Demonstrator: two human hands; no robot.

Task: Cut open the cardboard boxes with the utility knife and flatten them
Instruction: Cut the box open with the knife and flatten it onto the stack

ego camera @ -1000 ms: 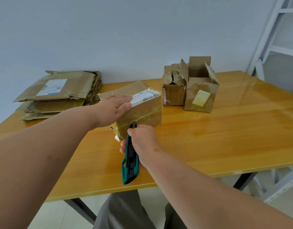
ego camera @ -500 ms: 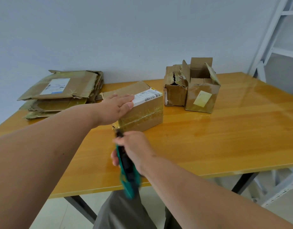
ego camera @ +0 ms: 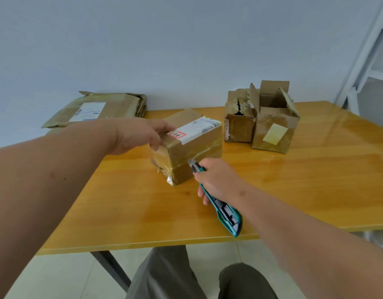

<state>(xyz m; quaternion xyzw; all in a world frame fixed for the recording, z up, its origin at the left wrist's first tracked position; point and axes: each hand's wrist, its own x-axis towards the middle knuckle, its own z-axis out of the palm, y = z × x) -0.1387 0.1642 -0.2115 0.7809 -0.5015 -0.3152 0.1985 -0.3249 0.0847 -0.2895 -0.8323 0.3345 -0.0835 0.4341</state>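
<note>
A person sits at a yellow wooden worktop [ego camera: 272,190], both bare forearms reaching forward; near the middle of the worktop, toward its far edge, stands a taped cardboard box [ego camera: 192,154] with a white shipping label [ego camera: 195,129] across its top; the left hand [ego camera: 138,134] rests over the box's top left corner, its fingers [ego camera: 156,143] curled down over that edge and gripping it; the right hand [ego camera: 218,180] is clenched around the handle of a teal utility knife [ego camera: 225,212], whose metal tip touches the strip of tape running along the box's near side, while the handle's back end points toward the worktop's near edge; at the far left corner of the worktop lies a stack of flattened boxes [ego camera: 100,108], the topmost bearing a white label; toward the far right stand two opened boxes touching one another, a torn box [ego camera: 239,124] on the left and, on the right, an open box [ego camera: 274,128] with raised flaps and a pale yellow sticker on its front; beyond the right edge rises a white metal shelf frame [ego camera: 372,61]; the person's grey trousers [ego camera: 164,277] show below the near edge.
</note>
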